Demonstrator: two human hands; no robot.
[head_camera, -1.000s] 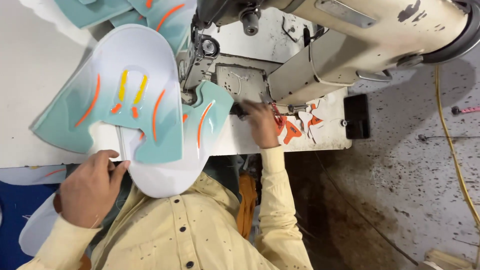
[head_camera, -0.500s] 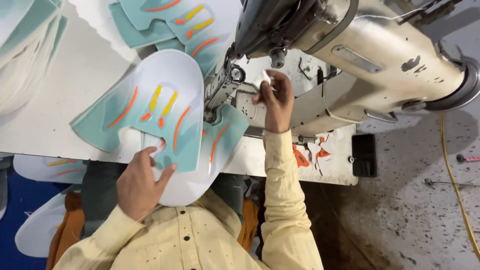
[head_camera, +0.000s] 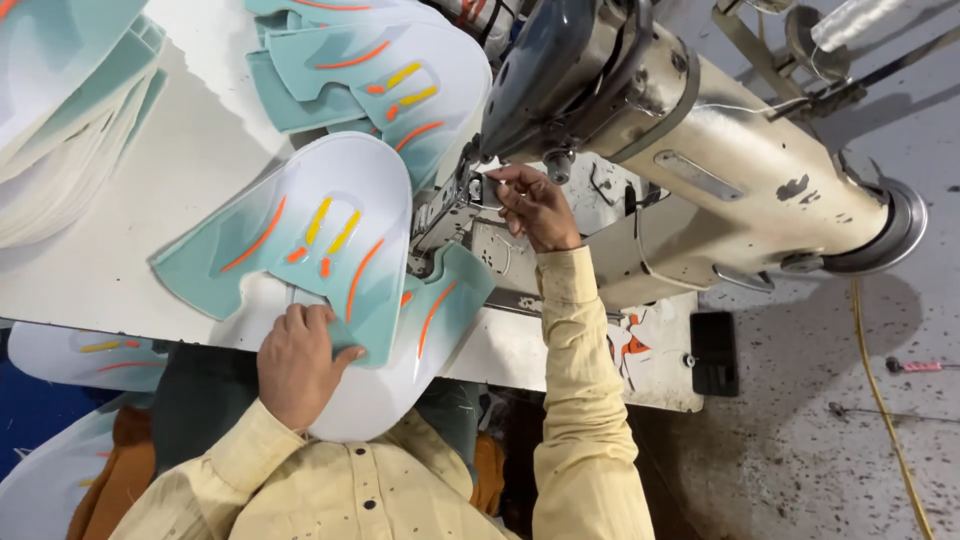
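At the needle end of the sewing machine (head_camera: 700, 180), the right hand (head_camera: 535, 205) reaches up with fingertips pinched close together at the small metal parts beside the needle; whether they grip thread or only touch the foot cannot be told. The left hand (head_camera: 295, 365) lies flat, fingers spread, pressing down the near edge of the white and teal panel (head_camera: 320, 235), which rests on the white table (head_camera: 180, 170) with its orange and yellow stripes facing up and its right edge drawn in under the machine head. A second panel of the same kind (head_camera: 400, 75) lies just beyond it, and a stack of further pieces (head_camera: 60, 130) sits at the far left. Judged from this pose, the step in hand is setting up the needle area with the piece held in position; the next move would call for a steady left hand so the seam line does not shift
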